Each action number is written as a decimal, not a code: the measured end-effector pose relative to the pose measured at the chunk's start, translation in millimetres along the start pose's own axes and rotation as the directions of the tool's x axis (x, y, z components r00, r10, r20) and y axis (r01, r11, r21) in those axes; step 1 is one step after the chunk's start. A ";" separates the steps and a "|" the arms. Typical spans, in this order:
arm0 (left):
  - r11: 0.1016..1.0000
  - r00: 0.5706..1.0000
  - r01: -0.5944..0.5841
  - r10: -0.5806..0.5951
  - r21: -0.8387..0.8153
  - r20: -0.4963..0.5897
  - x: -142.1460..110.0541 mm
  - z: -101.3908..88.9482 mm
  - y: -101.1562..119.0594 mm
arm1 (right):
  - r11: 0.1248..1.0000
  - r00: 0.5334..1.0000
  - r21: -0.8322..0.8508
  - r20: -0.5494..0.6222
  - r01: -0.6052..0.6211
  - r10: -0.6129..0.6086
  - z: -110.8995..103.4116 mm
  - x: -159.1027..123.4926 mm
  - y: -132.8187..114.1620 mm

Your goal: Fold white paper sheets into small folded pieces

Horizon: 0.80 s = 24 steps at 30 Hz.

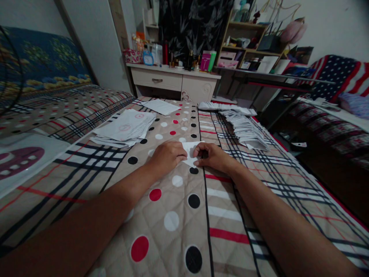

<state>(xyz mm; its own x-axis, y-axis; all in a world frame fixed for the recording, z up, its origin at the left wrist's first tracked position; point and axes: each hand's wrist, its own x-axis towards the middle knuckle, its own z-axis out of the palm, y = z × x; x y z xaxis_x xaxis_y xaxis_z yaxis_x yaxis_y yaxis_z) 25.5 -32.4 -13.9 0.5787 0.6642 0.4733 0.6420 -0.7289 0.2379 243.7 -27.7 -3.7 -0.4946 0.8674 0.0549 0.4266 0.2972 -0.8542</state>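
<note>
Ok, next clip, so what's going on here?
A person's left hand and right hand are both on a small white piece of paper over a tan quilted bedspread with dots and plaid. Beyond the hands, to the left, is a loose pile of white paper sheets, with round pinkish-red marks on top; to the right is a row of overlapping white paper pieces.

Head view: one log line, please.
left hand: on white paper; right hand: on same paper; left side: stacked sheets; right side: overlapping papers

Paper (189, 147): partly hidden by fingers (181, 154)
Sheets (123, 125): print too small, perhaps stamps
Plastic (54, 144): cut off at left
</note>
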 end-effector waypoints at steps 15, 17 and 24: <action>0.990 0.978 0.019 -0.047 0.139 0.202 -5.1 -5.3 49.7 | 0.933 0.936 -0.354 -0.304 0.064 -0.179 10.1 2.1 14.3; 0.989 0.984 0.002 -0.029 0.151 0.177 -6.2 -3.4 47.8 | 0.875 0.926 -0.484 -0.314 0.034 -0.209 13.4 4.0 14.2; 0.988 0.987 0.007 -0.032 0.154 0.160 -8.8 -3.2 49.0 | 0.853 0.908 -0.518 -0.387 -0.069 -0.162 9.2 9.8 19.7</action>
<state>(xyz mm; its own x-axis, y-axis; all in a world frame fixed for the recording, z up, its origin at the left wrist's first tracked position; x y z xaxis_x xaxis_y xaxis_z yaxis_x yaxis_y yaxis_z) 50.2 -74.5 -3.7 0.6308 0.7054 0.3233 0.7160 -0.6897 0.1079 240.3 -17.0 -24.7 -0.2245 0.8939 0.3880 0.7901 0.4001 -0.4644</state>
